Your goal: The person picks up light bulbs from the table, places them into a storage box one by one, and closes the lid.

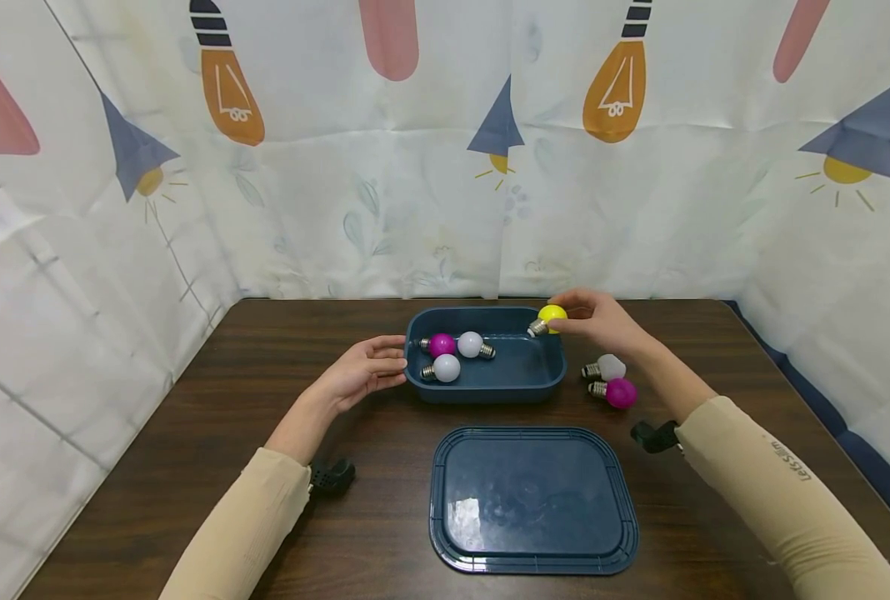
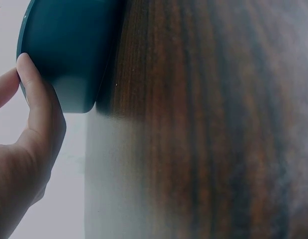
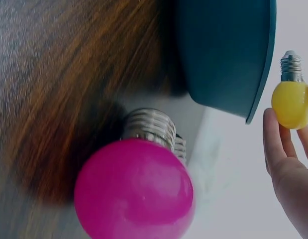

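Note:
My right hand (image 1: 598, 321) pinches a yellow light bulb (image 1: 553, 317) by its round globe, over the right end of a dark blue plastic box (image 1: 490, 395). The bulb's metal screw base points toward the box's inside. At the box's left end, the fingertips of my left hand (image 1: 362, 371) touch the rim and outer wall; in the left wrist view these fingers (image 2: 37, 97) lie fairly straight against it. Inside the box, on its left side, lie a magenta bulb (image 1: 442, 345) and two white bulbs, one behind (image 1: 470, 344) and one in front (image 1: 447, 367).
Right of the box, a white bulb (image 1: 611, 367) and a magenta bulb (image 1: 621, 393) lie close together on the dark wooden table (image 1: 302, 533). A dark blue lid (image 1: 535, 500) lies flat in front of the box. A printed curtain (image 1: 430, 208) hangs behind the table.

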The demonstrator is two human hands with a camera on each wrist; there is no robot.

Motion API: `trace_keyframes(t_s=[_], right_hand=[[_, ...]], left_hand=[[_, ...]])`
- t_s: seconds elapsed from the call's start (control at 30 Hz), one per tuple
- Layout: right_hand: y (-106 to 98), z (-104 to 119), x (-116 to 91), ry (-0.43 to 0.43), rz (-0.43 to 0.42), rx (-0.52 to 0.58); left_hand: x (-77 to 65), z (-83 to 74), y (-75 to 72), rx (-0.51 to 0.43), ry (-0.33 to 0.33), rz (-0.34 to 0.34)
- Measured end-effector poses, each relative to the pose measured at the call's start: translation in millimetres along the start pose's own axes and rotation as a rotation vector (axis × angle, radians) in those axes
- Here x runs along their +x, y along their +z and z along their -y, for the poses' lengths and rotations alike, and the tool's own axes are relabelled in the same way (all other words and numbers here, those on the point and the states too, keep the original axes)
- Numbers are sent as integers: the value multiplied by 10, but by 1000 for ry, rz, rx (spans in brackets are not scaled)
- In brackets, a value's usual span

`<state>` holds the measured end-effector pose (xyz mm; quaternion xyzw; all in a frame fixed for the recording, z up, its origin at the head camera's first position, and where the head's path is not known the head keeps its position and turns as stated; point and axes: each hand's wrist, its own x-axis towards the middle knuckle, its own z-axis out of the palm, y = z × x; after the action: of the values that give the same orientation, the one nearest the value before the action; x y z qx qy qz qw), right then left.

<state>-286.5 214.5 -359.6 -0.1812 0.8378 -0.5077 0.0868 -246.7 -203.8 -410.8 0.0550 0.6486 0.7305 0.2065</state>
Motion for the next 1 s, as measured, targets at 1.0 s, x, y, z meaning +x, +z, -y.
trace_keyframes(t_s=[1.0], right_hand=[[343,61,113,-24,43,-7]], left_hand=[[-2,-2,1,9,0,-1]])
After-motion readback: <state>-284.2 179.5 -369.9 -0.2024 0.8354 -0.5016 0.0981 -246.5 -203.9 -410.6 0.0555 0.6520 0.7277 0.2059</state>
